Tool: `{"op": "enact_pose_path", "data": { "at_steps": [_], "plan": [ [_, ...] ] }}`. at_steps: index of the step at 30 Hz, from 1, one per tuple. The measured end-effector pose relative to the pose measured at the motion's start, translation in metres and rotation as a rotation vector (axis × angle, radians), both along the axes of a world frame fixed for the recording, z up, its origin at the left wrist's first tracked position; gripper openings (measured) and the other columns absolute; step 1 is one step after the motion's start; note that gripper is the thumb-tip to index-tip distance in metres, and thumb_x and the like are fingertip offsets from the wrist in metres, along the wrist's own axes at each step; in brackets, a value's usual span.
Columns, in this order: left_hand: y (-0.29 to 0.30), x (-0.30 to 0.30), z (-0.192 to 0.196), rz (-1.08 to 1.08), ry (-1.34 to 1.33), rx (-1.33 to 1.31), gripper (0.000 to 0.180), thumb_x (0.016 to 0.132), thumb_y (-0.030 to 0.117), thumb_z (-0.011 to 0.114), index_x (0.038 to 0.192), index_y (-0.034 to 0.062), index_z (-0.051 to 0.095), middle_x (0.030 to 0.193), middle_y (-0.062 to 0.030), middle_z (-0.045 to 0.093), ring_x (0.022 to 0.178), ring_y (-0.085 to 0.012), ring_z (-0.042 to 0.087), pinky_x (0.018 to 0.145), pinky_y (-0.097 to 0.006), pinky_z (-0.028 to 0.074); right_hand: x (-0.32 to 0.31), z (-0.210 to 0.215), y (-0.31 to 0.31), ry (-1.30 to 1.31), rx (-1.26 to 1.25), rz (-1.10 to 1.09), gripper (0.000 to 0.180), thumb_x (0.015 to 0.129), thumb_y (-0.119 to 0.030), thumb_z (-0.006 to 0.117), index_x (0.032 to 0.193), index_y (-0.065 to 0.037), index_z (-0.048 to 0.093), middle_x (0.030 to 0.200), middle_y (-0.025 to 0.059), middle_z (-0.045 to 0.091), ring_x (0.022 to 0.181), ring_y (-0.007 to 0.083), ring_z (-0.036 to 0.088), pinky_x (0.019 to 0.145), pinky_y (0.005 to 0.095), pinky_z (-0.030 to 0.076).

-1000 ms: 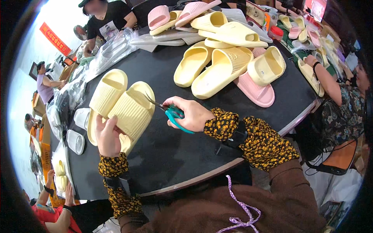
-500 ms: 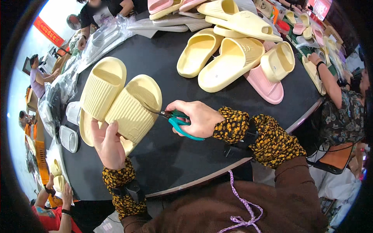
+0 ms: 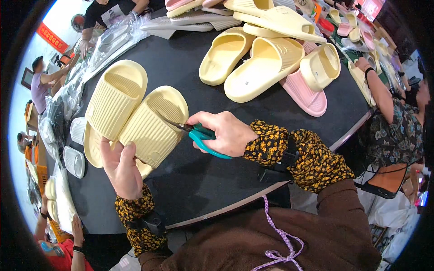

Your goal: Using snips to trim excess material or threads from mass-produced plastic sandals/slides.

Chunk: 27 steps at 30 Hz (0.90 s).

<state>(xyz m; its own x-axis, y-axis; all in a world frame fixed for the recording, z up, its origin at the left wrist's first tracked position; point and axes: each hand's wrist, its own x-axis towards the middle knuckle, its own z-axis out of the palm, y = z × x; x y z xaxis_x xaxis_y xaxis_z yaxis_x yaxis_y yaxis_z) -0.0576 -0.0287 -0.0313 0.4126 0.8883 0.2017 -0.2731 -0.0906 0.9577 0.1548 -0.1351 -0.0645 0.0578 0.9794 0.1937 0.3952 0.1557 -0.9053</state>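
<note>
The right hand (image 3: 226, 134) has its grip clamped on the teal handles of scissors (image 3: 204, 140), near the middle of the frame. The dark blades point left, over the mouth of the nearer slipper; whether they touch it, I cannot tell. The left hand (image 3: 123, 170), left of centre and lower, has its grip clamped on a yellow pair (image 3: 151, 130), thumb in front. The two slippers stand tilted side by side, ribbed straps facing up, above the bench (image 3: 203, 185).

Just left of the pair, two clear slippers (image 3: 74, 161) lie one above the other. Floral sleeves (image 3: 266, 142) cover both wrists, and a purple cord (image 3: 285, 237) hangs at lower centre over a brown top (image 3: 217, 248).

At upper right of centre, a yellow slipper (image 3: 226, 56) lies beside a larger-looking one (image 3: 262, 72). Next to that, another yellow slipper (image 3: 321, 67) leans on a pink slipper (image 3: 309, 97). Above them, yellow and grey slippers (image 3: 194, 20) are heaped at the top edge. Plastic bags (image 3: 108, 45) line the upper left side.

At right, a person in a dark patterned top (image 3: 393, 140) has a hand on a yellow slipper. At lower left, a person in red (image 3: 65, 255) holds yellow slippers.
</note>
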Motion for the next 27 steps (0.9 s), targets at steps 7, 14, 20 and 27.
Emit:
{"op": "enact_pose_path", "data": {
  "at_steps": [7,14,20,27],
  "plan": [
    [-0.005,0.005,0.001,0.001,0.027,0.032,0.059,0.081,-0.007,0.047,0.135,-0.0024,0.022,0.124,-0.0238,0.047,0.116,-0.0268,0.048,0.096,-0.035,0.037,0.000,0.004,-0.001,-0.083,-0.007,-0.042,0.035,0.082,-0.009,0.061,0.113,0.000,0.048,0.077,0.0106,0.066,0.072,0.0170,0.066,0.066,0.0282,0.052],
    [-0.008,0.007,-0.003,-0.072,0.102,0.020,0.057,0.079,-0.004,0.047,0.133,-0.0022,0.026,0.124,-0.0213,0.047,0.111,-0.0243,0.050,0.092,-0.031,0.039,0.001,0.000,0.000,0.004,0.010,-0.092,0.041,0.075,-0.023,0.067,0.109,-0.002,0.054,0.085,0.0217,0.063,0.081,0.0341,0.064,0.070,0.0382,0.050],
    [-0.008,0.005,-0.004,-0.117,0.145,0.031,0.057,0.079,-0.004,0.047,0.132,-0.0030,0.026,0.122,-0.0224,0.049,0.112,-0.0257,0.050,0.094,-0.034,0.039,0.002,0.005,-0.001,0.051,-0.015,-0.094,0.037,0.080,-0.009,0.064,0.112,0.001,0.049,0.079,0.0132,0.065,0.072,0.0150,0.066,0.064,0.0293,0.050],
    [-0.012,0.008,-0.006,-0.137,0.199,0.040,0.057,0.080,-0.006,0.047,0.133,-0.0030,0.026,0.120,-0.0221,0.051,0.111,-0.0257,0.051,0.093,-0.033,0.039,0.004,0.007,-0.002,-0.093,-0.007,-0.167,0.046,0.073,-0.015,0.069,0.113,-0.001,0.049,0.087,0.0194,0.064,0.080,0.0264,0.066,0.069,0.0335,0.051]
  ]
}}
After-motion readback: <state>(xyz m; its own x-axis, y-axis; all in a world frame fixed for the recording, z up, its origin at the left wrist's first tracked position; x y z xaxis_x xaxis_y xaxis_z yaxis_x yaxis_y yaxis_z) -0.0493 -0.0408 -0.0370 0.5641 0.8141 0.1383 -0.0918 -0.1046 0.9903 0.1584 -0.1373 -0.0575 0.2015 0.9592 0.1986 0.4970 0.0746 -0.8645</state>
